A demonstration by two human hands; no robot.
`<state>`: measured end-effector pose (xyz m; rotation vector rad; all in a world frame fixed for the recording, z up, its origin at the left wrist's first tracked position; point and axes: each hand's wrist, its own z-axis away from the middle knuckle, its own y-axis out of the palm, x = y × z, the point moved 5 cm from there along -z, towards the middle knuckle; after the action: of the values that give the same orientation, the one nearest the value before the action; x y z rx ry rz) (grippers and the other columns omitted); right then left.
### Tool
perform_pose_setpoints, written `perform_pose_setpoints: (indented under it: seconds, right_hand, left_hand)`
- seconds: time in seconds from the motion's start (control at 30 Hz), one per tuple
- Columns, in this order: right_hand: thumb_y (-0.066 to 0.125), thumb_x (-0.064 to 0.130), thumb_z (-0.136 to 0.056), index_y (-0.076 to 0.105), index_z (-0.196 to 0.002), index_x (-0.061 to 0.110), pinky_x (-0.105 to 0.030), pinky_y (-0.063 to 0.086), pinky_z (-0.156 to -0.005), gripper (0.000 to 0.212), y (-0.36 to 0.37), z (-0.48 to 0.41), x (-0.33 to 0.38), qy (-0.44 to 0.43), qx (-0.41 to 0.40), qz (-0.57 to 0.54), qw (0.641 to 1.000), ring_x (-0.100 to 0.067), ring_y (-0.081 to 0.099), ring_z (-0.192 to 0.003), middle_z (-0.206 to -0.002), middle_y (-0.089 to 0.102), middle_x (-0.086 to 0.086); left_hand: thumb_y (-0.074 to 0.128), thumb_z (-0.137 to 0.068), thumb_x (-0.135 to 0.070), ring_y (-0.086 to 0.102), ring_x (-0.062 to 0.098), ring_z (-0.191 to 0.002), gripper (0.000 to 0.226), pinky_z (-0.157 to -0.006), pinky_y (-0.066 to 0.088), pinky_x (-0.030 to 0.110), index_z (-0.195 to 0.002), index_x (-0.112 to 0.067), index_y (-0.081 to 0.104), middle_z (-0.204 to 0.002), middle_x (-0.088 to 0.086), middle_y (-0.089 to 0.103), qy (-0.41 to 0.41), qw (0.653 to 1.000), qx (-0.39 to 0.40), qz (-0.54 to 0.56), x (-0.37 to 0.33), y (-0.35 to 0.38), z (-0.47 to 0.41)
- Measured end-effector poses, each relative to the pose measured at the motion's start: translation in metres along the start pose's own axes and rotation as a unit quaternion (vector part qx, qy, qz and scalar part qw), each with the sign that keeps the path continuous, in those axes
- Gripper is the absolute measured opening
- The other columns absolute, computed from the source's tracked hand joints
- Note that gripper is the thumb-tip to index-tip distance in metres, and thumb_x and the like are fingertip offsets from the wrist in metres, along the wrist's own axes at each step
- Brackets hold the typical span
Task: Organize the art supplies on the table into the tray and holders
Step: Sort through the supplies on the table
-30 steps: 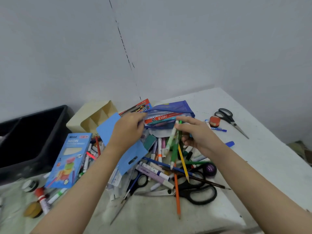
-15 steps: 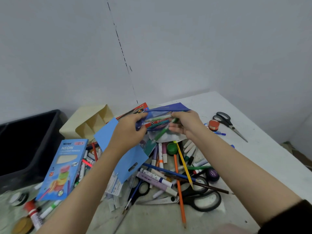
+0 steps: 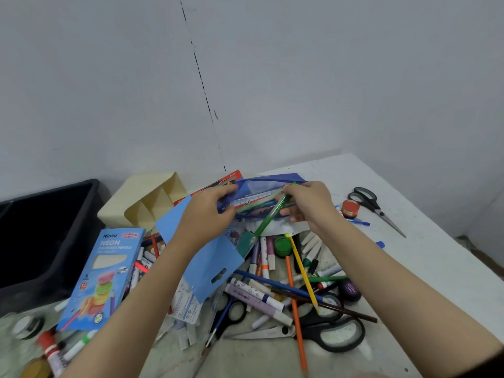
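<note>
**Site: plain craft-sorting corner, building type undetermined**

Indoor setting. Two pale grey walls meet at a corner seam marked with dark dashes. A white table stands in that corner, its top scuffed and stained.

The contents indicate art or craft use:
- a loose heap of markers and coloured pencils
- black-handled scissors
- a box of neon coloured pencils
- a blue zip pouch with a green pen at its mouth

Storage is present: a cream compartment holder and a black tray at the left. Whether this is a home, classroom or studio cannot be told.
</note>
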<state>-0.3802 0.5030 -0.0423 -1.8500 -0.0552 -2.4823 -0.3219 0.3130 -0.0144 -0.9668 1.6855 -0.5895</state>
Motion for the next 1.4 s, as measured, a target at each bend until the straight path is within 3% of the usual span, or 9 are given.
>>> perform_pose_setpoints:
  seconds: [0.17,0.33,0.47,0.57,0.7,0.87,1.1,1.23,1.4]
  right_hand:
    - [0.055,0.017,-0.093,0.056,-0.105,0.0,-0.02,0.04,-0.034,0.021,-0.007,-0.006,-0.005,0.007,-0.038,-0.062,0.997,-0.014,0.059,-0.038,-0.089,0.064,-0.017]
    - [0.057,0.022,-0.093,0.049,-0.096,0.005,-0.024,0.044,-0.037,0.019,-0.006,-0.006,-0.01,-0.023,-0.062,-0.075,0.995,-0.016,0.061,-0.044,-0.09,0.063,-0.014]
    - [0.065,0.033,-0.087,0.063,-0.072,0.008,-0.03,0.045,-0.061,0.03,0.001,0.002,0.002,-0.172,-0.08,0.16,0.969,-0.021,0.06,-0.065,-0.069,0.065,-0.008]
    - [0.059,0.039,-0.09,0.061,-0.086,0.008,-0.031,0.039,-0.062,0.031,0.008,0.009,0.01,-0.262,-0.091,0.347,0.896,-0.02,0.053,-0.073,-0.077,0.061,-0.003]
    - [0.056,0.035,-0.092,0.05,-0.099,0.01,-0.03,0.03,-0.06,0.026,0.015,0.013,0.017,-0.306,-0.092,0.445,0.836,-0.019,0.043,-0.075,-0.084,0.047,-0.001]
    - [0.059,0.017,-0.089,0.047,-0.106,0.008,-0.032,0.039,-0.072,0.023,0.03,0.011,0.016,-0.304,-0.013,0.398,0.866,-0.024,0.049,-0.092,-0.107,0.047,-0.009]
    - [0.06,0.002,-0.083,0.032,-0.139,0.012,-0.024,0.031,-0.092,0.064,0.043,0.001,0.009,-0.288,0.057,0.373,0.88,-0.024,0.036,-0.126,-0.137,0.038,-0.01]
    - [0.052,0.001,-0.086,0.04,-0.136,0.013,-0.017,0.028,-0.09,0.053,0.035,0.002,0.008,-0.301,0.068,0.346,0.886,-0.018,0.04,-0.124,-0.135,0.045,-0.006]
    - [0.055,0.011,-0.087,0.059,-0.106,0.016,-0.028,0.045,-0.085,0.02,0.036,0.014,0.011,-0.365,0.045,0.301,0.88,-0.009,0.052,-0.093,-0.102,0.059,0.001]
  left_hand:
    - [0.058,-0.084,-0.003,0.058,0.007,-0.099,0.042,-0.087,0.045,0.021,-0.124,-0.015,0.06,-0.108,-0.008,0.064,-0.015,0.999,0.001,0.033,0.002,-0.002,-0.003]
    - [0.057,-0.083,-0.002,0.058,0.004,-0.092,0.042,-0.075,0.039,0.004,-0.122,-0.016,0.062,-0.103,-0.01,0.064,-0.019,0.999,0.004,0.045,0.004,-0.003,-0.004]
    - [0.058,-0.083,-0.002,0.059,0.006,-0.091,0.041,-0.076,0.041,0.009,-0.122,-0.016,0.062,-0.104,-0.007,0.066,-0.017,0.999,0.004,0.049,0.004,-0.003,-0.005]
    - [0.058,-0.082,-0.002,0.059,0.007,-0.092,0.041,-0.079,0.045,0.016,-0.121,-0.015,0.062,-0.104,-0.007,0.066,-0.016,0.998,0.006,0.057,0.003,-0.004,-0.006]
    - [0.059,-0.082,0.0,0.057,0.006,-0.092,0.042,-0.07,0.039,-0.001,-0.121,-0.013,0.062,-0.102,-0.008,0.064,-0.021,0.998,0.009,0.066,0.004,-0.005,-0.008]
    - [0.061,-0.081,0.0,0.057,0.004,-0.092,0.042,-0.069,0.038,-0.003,-0.121,-0.014,0.062,-0.103,-0.006,0.065,-0.025,0.997,0.013,0.078,0.007,-0.005,-0.01]
    - [0.076,-0.077,-0.022,0.06,0.01,-0.095,0.047,-0.076,0.048,0.014,-0.122,-0.02,0.061,-0.107,-0.007,0.064,-0.026,0.992,0.034,0.118,0.012,-0.004,-0.011]
    - [0.078,-0.07,-0.004,0.059,0.011,-0.099,0.062,-0.076,0.045,0.006,-0.125,-0.022,0.057,-0.111,-0.007,0.063,-0.008,0.992,0.06,0.113,0.017,-0.003,-0.01]
    - [0.076,-0.073,-0.001,0.059,0.005,-0.094,0.056,-0.078,0.045,0.007,-0.119,-0.028,0.058,-0.103,-0.011,0.062,0.032,0.992,0.04,0.117,0.014,-0.006,-0.007]
